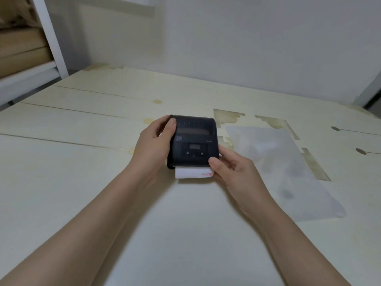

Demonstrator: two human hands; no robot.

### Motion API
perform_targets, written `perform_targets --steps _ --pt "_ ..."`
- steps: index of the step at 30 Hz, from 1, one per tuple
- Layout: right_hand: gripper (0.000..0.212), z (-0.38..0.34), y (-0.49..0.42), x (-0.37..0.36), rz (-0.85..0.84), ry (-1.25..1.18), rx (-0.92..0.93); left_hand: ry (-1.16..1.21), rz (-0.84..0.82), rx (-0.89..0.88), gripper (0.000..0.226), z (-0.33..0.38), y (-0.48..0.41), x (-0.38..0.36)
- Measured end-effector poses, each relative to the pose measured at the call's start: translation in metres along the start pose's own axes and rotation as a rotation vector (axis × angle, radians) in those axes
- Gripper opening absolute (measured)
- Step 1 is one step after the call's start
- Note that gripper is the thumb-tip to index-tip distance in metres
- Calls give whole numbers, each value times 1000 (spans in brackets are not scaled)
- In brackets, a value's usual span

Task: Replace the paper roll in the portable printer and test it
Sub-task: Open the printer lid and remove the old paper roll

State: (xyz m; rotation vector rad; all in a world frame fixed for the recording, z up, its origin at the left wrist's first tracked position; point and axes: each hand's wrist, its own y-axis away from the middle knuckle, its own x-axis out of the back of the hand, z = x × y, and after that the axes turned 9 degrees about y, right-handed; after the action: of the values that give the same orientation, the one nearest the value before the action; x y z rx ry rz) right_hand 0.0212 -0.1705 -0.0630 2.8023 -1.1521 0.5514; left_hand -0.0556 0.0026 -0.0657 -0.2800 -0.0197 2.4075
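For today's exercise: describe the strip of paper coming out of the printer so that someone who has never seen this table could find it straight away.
Start at the pale table and find the black printer held between both hands. The paper strip sticks out of the printer's near edge, toward the person, with the right hand at its right corner. Unlike the large clear plastic bag to the right, it is small, opaque white, with a red mark.

Printer (192, 141) panel markings and logo too small and blurred to read. Red print on paper strip (193, 174) illegible. Left hand (153, 145) fingers hidden behind printer's side; right hand (233, 170) covers the near right corner. Both forearms cut off by bottom edge. Clear plastic bag (284, 170) contents unclear.
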Motion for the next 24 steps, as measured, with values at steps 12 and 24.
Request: perform_targets --steps 12,24 --pt "28 2 2 -4 137 309 -49 -219 8 51 35 -7 5 4" --pt "23 0 1 -2 164 464 -66 -440 -362 158 88 19 10 35"
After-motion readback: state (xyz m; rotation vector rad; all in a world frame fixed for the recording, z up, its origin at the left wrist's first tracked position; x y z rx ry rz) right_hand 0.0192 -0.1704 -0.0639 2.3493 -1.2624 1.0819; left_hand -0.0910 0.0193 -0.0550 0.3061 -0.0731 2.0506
